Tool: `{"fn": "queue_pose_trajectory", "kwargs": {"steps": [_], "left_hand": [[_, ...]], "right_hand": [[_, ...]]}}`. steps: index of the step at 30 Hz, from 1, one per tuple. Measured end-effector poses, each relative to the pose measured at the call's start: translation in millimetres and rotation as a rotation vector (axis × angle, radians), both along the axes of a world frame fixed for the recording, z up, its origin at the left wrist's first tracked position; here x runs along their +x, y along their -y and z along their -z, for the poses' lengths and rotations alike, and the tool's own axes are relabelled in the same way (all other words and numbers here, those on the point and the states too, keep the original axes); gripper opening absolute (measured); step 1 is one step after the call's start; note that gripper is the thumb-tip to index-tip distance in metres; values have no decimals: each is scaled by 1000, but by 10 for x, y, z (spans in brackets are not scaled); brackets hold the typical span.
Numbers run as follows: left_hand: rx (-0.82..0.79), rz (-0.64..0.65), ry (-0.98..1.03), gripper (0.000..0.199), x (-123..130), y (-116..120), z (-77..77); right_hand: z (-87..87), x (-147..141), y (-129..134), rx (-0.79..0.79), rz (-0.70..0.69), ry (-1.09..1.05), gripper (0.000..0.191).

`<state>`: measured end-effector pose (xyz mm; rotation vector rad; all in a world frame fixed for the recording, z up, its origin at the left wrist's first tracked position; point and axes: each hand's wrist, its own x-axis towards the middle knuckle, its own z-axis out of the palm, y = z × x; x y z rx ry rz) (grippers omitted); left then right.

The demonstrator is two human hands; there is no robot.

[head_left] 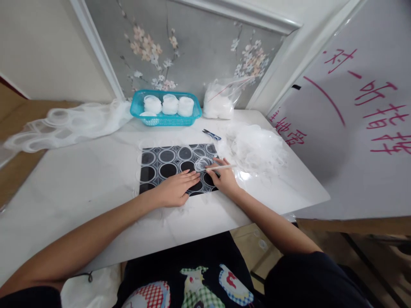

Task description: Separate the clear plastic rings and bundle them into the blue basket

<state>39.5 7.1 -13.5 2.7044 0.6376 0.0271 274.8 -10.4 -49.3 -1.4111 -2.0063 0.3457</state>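
Note:
A sheer white mesh sheet with ring outlines (167,155) lies over a black rectangular board (147,174) on the table. My left hand (178,188) rests flat on the lower middle of it, fingers stretched out to the right. In my right hand (224,177) is a thin white stick (221,167), which lies across the fingers; its tip is hard to make out. Between the hands, near the right fingertips, sits a small loose stack of sheer mesh circles (202,164). Some circles on the board look plain black, others greyish.
Behind the board stands a blue basket (165,121) with several stacks of white discs. A clear bag of white pieces (220,102) is beside it. Dark scissors (211,134) lie nearby. Mesh scraps (260,147) heap at right; a cut-out mesh strip (73,122) trails left. A whiteboard (346,171) borders the right.

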Motion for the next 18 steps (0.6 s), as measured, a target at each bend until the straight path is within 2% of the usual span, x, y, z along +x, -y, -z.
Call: {"fn": "queue_pose_trajectory", "kwargs": {"steps": [2, 3, 5, 7, 8, 10, 13, 15, 18], "left_hand": [[6, -6, -18, 66, 3, 5, 4], [14, -5, -29, 66, 1, 8, 0], [31, -4, -43, 65, -8, 14, -28], [37, -10, -43, 61, 1, 9, -84], [41, -26, -36, 57, 24, -1, -120], [63, -80, 6, 47, 120, -37, -189], [140, -110, 111, 39, 376, -136, -218], [169, -41, 119, 41, 558, -214, -159], [166, 53, 29, 49, 726, -299, 0]], "right_hand": [[-54, -5, -62, 91, -38, 129, 20], [-109, 26, -138, 137, -11, 165, 21], [-263, 173, -350, 233, 198, 129, 21], [-417, 392, -545, 336, 541, -41, 25], [-467, 500, -600, 362, 609, -96, 27], [-475, 654, -592, 335, 514, -88, 25], [-280, 688, -386, 128, 268, -94, 23], [-108, 639, -250, -1, 223, -174, 25], [44, 584, -179, -54, 222, -250, 26]]}}
